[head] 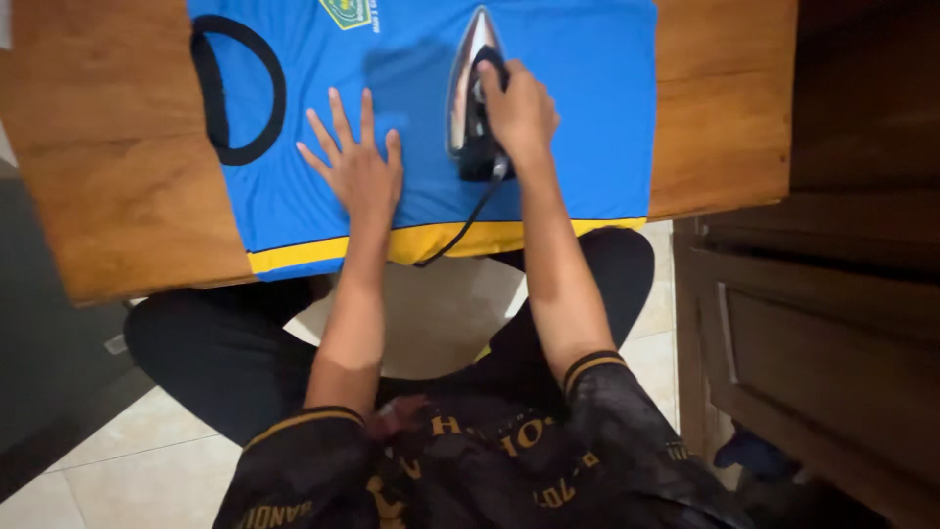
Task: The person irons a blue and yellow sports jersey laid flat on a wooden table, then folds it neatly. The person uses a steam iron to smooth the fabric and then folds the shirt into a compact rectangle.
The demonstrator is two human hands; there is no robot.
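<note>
Our right hand [519, 108] is clamped on the heavy iron [475, 98] by its handle; beside it, left hand [357, 167], fingers spread, flattens the soft shirt [587, 118].

Blue shirt [294, 186]: upper part cut off by the top edge; sleeves out of view.
Chest badge [348, 12]: only its lower portion shows; design too small to tell.
Iron [472, 93]: handle hidden under the right hand [519, 113]; soleplate face concealed against the cloth.
Cord [468, 220]: runs off the surface [117, 196] edge; its far end is hidden.
Surface: top and left parts cropped; supports unseen.
Dark object by cabinet [749, 456]: too dim to identify.
</note>
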